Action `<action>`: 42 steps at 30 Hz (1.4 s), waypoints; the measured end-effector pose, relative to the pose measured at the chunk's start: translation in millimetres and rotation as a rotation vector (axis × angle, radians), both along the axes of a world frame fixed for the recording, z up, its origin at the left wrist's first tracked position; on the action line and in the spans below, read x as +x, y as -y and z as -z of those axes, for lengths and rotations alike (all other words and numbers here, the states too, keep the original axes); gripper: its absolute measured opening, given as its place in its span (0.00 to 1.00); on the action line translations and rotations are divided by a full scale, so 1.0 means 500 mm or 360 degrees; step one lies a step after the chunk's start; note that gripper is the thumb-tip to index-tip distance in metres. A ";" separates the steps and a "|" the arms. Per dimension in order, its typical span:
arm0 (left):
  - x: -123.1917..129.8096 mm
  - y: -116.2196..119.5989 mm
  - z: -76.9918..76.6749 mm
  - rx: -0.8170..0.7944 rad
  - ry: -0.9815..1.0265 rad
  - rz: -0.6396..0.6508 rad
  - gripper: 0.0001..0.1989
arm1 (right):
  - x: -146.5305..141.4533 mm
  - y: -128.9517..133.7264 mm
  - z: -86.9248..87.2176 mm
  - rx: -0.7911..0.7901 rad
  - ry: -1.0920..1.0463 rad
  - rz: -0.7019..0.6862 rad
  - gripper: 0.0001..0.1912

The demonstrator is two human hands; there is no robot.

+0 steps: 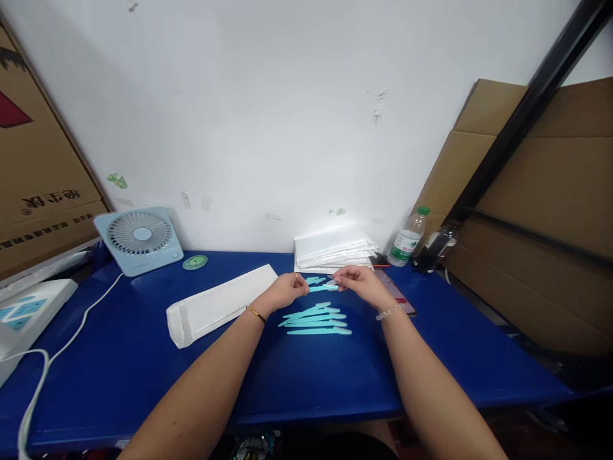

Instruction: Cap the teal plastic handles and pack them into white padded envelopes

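Note:
Between my hands is a slim turquoise stick with a pale, blade-shaped end, which looks like an eyebrow razor. My left hand pinches its left end. The fingers of my right hand are closed at its pale end, and a small clear piece shows at their tips. Just behind lies another turquoise stick, partly hidden. Several like it lie in a loose row on the blue table, nearer to me, most with their pale ends to the right.
A long white padded envelope lies left of my hands. Behind them is a stack of white envelopes, beside a flat tablet-like thing. A water bottle and a dark bottle stand right. A blue fan is left.

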State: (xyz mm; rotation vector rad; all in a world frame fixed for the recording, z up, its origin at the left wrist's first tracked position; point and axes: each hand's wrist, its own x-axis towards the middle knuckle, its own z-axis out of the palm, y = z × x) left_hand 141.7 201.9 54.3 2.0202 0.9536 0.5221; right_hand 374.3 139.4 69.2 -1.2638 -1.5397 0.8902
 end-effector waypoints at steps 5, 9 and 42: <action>-0.002 0.000 -0.005 -0.0063 0.0038 -0.0092 0.09 | 0.006 0.005 -0.009 0.0053 -0.0148 0.0130 0.16; -0.003 -0.002 -0.005 -0.0149 0.0147 -0.0099 0.09 | 0.007 0.006 -0.011 0.0079 -0.0189 0.0176 0.15; -0.010 -0.008 0.000 0.0794 -0.0727 -0.0360 0.10 | 0.006 -0.023 0.053 0.0054 0.0773 0.0109 0.02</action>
